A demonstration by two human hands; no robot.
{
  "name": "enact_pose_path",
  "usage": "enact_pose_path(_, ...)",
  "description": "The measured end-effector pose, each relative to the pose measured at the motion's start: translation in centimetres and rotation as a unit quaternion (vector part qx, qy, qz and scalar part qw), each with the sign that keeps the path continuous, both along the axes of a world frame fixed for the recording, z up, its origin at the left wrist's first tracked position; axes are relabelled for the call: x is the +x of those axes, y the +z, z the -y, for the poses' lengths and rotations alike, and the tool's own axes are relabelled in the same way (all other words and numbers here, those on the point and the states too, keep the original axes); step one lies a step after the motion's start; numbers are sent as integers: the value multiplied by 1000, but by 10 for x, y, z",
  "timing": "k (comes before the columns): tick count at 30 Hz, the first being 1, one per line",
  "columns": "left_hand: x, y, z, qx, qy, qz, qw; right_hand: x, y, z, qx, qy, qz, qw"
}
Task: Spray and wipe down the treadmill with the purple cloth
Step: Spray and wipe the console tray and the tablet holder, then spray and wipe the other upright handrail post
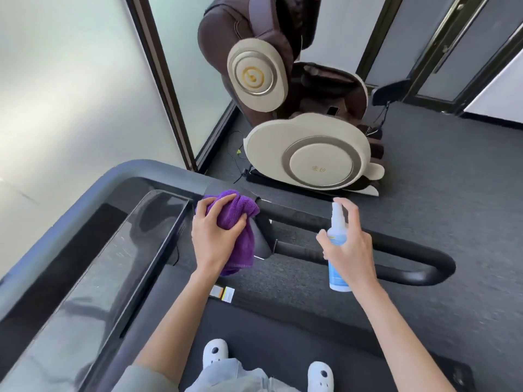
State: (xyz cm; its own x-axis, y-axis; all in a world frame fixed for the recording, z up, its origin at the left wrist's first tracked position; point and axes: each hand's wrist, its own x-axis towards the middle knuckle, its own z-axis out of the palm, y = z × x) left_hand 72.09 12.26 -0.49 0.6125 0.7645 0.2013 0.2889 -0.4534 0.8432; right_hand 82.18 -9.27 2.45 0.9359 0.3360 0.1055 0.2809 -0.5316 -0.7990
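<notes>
A room with dark grey carpet floor (441, 193) and frosted glass walls. The purple cloth (236, 219) lies bunched on the corner of the treadmill (93, 267) console, where the black handrail (368, 247) begins. The left hand (213, 236) grasps the cloth from above with curled fingers. To the right of it, the right hand (349, 250) holds a white spray bottle (336, 250) upright above the handrail, one finger over the nozzle. Beyond both hands stands a brown and cream massage chair (297, 114). Below the hands, white shoes (215, 353) stand on the belt.
</notes>
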Motion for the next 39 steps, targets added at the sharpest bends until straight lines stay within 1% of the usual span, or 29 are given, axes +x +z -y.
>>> enact_pose_path(2, 0, -3, 23, -1, 44, 4, 999, 16, -1, 13, 16, 58, 8, 998)
enact_pose_path(5, -1, -4, 67, -10, 114, -1, 993, 39, 2, 32, 24, 162, -24, 986)
enact_pose_path(7, -2, -2, 94, -12, 151, 2, 988, 52, 6, 43, -2, 222, -38, 974)
enact_pose_path(9, -1, 1, 114, -19, 178, 11, 984, 63, 9, 50, -26, 273, -24, 961)
enact_pose_path(11, 1, 5, 128, -37, 194, 14, 980, 72, 11, 54, -43, 300, -7, 953)
enact_pose_path(15, 0, 9, 148, -66, 216, 40, 973, 85, 13, 52, -90, 331, 34, 939)
enact_pose_path(20, -10, 13, 148, -54, 236, 61, 968, 100, 17, 32, -132, 345, 113, 922)
enact_pose_path(22, -17, 12, 142, -60, 244, 74, 965, 101, 17, 20, -142, 340, 132, 920)
enact_pose_path(28, -27, 5, 128, -69, 221, 74, 970, 95, 16, -5, -196, 356, 165, 899)
enact_pose_path(35, -23, -2, 130, -85, 239, 98, 962, 109, 19, -15, -200, 378, 179, 886)
enact_pose_path(39, -17, -5, 132, -91, 263, 98, 955, 114, 17, -20, -175, 385, 177, 889)
